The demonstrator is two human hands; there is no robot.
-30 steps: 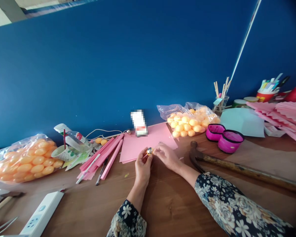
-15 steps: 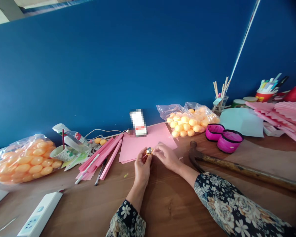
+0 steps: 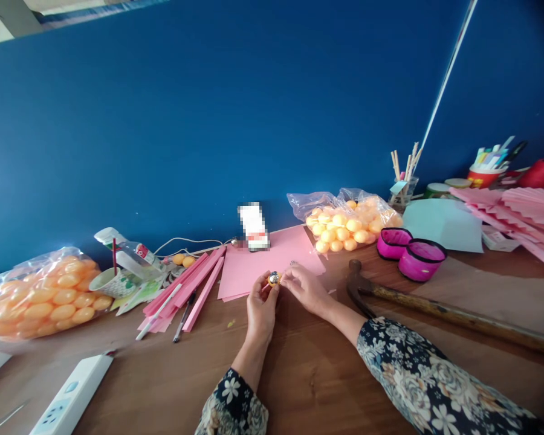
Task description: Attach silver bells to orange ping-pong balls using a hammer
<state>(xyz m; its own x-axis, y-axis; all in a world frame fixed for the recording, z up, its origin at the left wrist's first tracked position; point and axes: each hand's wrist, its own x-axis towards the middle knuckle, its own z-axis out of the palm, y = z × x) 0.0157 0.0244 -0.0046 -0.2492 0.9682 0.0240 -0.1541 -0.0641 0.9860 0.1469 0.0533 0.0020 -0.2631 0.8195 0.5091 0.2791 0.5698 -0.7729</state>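
Between the fingertips of my left hand [image 3: 262, 305] is a small shiny gold-and-silver ball [image 3: 274, 278], possibly a bell. My right hand [image 3: 304, 289] comes in from the right with its thumb and fingers pinched together at the ball's right side. Whatever those fingers pinch is too small to make out. Just beyond both hands lie sheets of pink paper [image 3: 249, 272], with a phone [image 3: 254, 226] standing on them, its screen blurred.
A claw hammer [image 3: 435, 305] and magenta rings [image 3: 421, 260] lie to the right. Bags of orange balls stand at the back [image 3: 344, 226] and left [image 3: 49, 299]. Pink strips [image 3: 204, 287], a plastic bottle [image 3: 133, 254] and a power strip [image 3: 72, 396] are on the left.
Both hands keep almost the same place and hold on the ball. The view has shifted very slightly.
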